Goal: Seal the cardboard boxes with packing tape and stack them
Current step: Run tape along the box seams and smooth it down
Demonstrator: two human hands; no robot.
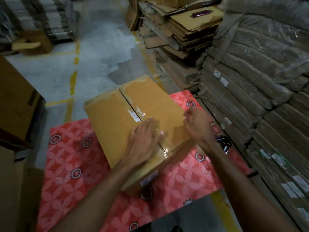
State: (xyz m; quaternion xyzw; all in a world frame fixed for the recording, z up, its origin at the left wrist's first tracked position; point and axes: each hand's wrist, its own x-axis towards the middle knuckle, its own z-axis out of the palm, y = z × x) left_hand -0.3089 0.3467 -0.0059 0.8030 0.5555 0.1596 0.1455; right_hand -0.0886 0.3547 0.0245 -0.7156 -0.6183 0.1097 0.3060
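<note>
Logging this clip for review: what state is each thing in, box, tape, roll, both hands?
cardboard box: flaps closed, resting on the patterned mat.
clear tape: stuck along the top seam.
tape roll: on the mat by the box's near side, unheld.
left hand: flat, pressing the tape.
right hand: fingers curled at the box's right edge; grip unclear.

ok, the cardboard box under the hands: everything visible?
The cardboard box is plain tan, flaps closed, with glossy clear tape along the centre seam and far edge. It lies askew on a red patterned mat. The left hand presses flat on the taped seam; the right hand, fingers curled, is at its right edge. A tape roll sits by its near side.
</note>
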